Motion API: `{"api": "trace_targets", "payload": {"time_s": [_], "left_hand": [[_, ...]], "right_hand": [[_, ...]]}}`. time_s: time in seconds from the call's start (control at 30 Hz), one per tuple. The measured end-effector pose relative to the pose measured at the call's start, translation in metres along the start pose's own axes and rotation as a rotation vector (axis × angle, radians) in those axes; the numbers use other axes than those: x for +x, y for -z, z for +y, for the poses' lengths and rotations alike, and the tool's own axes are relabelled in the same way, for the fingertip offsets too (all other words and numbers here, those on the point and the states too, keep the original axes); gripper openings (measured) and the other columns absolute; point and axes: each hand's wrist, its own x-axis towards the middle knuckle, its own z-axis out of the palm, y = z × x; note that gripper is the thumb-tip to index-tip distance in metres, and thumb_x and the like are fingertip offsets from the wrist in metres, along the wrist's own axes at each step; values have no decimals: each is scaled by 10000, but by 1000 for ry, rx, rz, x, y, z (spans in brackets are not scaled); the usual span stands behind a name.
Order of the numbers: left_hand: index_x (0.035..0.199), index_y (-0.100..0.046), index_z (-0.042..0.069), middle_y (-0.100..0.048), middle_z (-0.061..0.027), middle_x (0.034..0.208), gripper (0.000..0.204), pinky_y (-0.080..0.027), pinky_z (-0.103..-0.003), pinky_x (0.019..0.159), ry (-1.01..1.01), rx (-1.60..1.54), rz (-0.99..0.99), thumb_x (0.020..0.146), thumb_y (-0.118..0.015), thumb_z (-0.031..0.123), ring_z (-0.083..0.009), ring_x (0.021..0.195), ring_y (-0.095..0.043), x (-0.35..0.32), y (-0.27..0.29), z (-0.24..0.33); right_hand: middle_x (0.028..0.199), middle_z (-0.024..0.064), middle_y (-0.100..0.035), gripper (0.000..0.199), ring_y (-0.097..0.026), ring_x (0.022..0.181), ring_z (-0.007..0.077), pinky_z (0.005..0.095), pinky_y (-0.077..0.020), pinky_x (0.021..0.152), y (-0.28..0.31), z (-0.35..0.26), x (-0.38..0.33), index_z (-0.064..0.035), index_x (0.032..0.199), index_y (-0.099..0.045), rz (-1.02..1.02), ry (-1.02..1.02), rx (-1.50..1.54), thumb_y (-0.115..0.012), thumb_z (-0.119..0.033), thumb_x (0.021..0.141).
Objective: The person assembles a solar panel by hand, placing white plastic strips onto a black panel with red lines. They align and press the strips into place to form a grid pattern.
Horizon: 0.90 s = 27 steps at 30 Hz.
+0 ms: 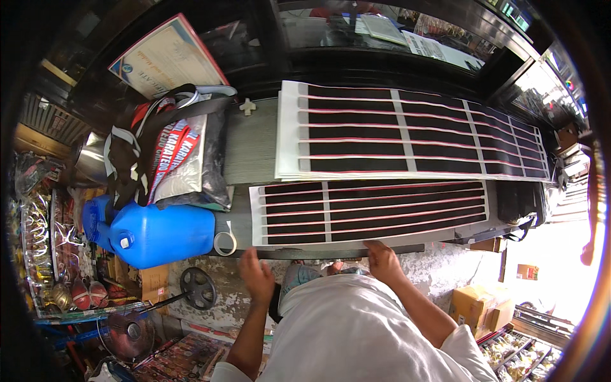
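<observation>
A white sheet with long black bands, split by white and pink-red lines, lies along the table's near edge. One pale grey strip crosses it near its left end. Just below its left corner is my left hand, blurred, so its fingers are hard to read. At the sheet's near edge, right of its middle, my right hand is closed with fingers curled; anything in them is hidden. Behind lies a larger stack of similar banded sheets, crossed by several grey strips. A roll of white tape lies left of the nearer sheet.
A blue jerrycan lies left on the table, below a plastic-wrapped bundle with black straps. A framed certificate leans behind. A black bag is at the right end, cardboard boxes lower right, a fan lower left.
</observation>
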Motion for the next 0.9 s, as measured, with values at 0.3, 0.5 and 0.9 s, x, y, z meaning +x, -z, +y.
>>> {"api": "trace_targets", "payload": {"time_s": [0.3, 0.5, 0.9], "left_hand": [[1144, -688, 37, -689, -193, 1172, 261, -458, -574, 1082, 217, 215, -170, 912, -746, 142, -420, 1163, -625, 30, 13, -114], [1007, -686, 24, -688, -164, 1027, 63, -548, -513, 857, -305, -555, -247, 952, -713, 40, -408, 1003, -679, 66, 83, 34], [1356, -566, -55, -615, -274, 1263, 600, -477, -544, 1064, 166, -276, -47, 948, -829, 297, -457, 1197, -599, 60, -22, -60]], "right_hand": [[1184, 214, -800, 281, -787, 1102, 371, 448, -632, 956, -52, -39, -13, -97, 1242, -806, -211, -232, -2, -662, -95, 1000], [1215, 80, -797, 328, -767, 1077, 206, 353, -623, 928, -90, -130, 11, -30, 1331, -743, -338, -406, 896, -738, -234, 1075], [1240, 91, -764, 233, -763, 1070, 200, 336, -619, 932, -74, -75, -131, -49, 1294, -702, 520, -800, 1103, -685, -192, 1110]]}}
